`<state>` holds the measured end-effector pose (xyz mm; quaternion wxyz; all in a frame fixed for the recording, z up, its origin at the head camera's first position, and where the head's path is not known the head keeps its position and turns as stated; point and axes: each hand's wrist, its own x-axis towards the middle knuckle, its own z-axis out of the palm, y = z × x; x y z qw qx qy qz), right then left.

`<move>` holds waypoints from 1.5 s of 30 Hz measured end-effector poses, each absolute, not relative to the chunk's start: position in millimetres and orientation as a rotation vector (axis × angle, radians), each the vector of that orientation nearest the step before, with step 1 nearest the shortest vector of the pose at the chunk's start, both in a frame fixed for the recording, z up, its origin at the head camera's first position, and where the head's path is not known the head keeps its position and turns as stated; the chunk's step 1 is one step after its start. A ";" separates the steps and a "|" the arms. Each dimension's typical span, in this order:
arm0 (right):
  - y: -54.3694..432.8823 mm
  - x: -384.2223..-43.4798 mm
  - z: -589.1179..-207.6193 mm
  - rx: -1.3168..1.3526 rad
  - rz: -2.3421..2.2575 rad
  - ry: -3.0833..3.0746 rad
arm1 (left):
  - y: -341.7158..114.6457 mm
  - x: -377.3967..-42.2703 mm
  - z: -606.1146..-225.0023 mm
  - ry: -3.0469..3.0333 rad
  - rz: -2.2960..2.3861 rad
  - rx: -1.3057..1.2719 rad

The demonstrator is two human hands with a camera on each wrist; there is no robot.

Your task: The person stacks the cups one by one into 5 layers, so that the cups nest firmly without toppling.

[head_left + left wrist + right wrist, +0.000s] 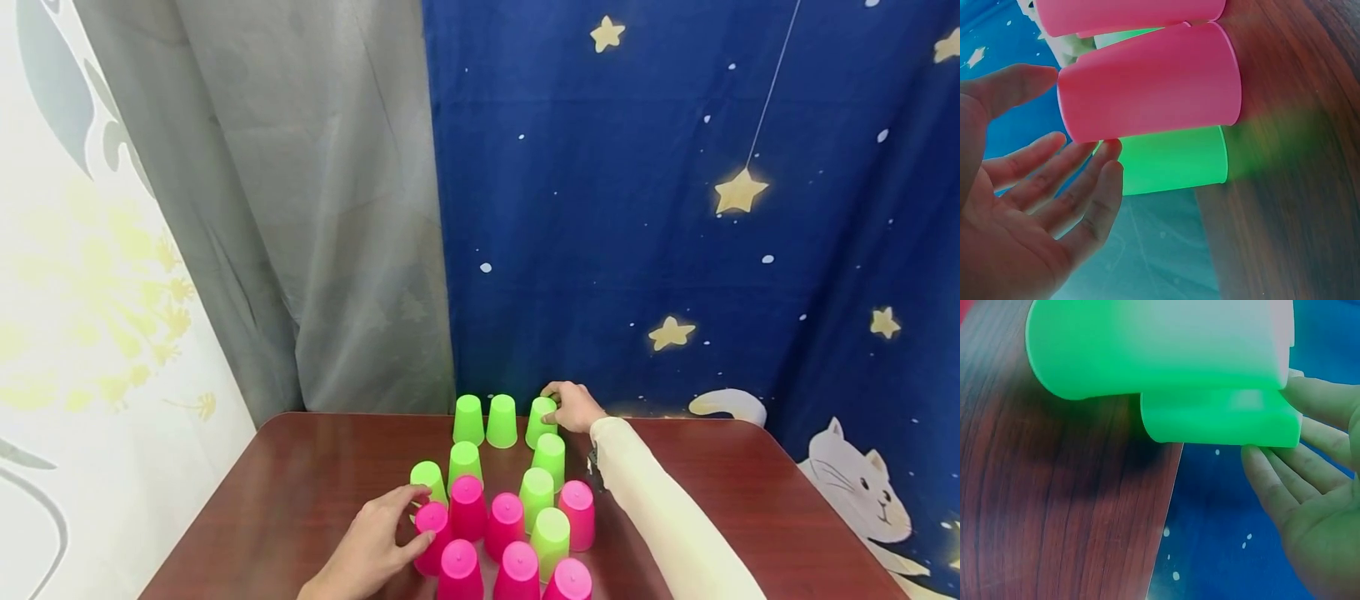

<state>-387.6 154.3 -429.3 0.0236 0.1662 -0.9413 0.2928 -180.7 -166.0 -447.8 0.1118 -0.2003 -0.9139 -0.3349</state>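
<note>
Upside-down plastic cups, bright green and pink, stand on the table. My left hand [372, 542] is around the upper part of a pink cup [432, 546] at the group's left side. In the left wrist view its thumb tip is right at that pink cup's [1154, 81] closed end, and its relaxed fingers reach toward a green cup [1172, 159] behind. At the back right my right hand [576, 407] holds the top of a green cup [538, 427], thumb on the near side and fingers beyond. A nearer green cup [1160, 347] partly covers the held one [1229, 419] in the right wrist view.
Two more green cups [502, 421] stand at the back edge of the brown table [300, 492]. Green cups run forward along both sides, and several pink cups [517, 567] crowd the front. Grey and blue starry curtains [570, 208] hang behind the table.
</note>
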 end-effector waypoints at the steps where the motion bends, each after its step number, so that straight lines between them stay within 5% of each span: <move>1: 152.9 -388.3 -429.4 0.510 0.915 -2.922 | -165.3 -180.9 -447.4 -2.706 -0.977 -0.572; 28: 151.5 -389.3 -433.1 0.544 0.925 -2.985 | -164.6 -181.5 -450.7 -2.815 -0.916 -0.538; 45: 205.7 -359.4 -419.0 0.652 1.002 -2.979 | -177.8 -177.3 -446.4 -2.775 -0.846 -0.515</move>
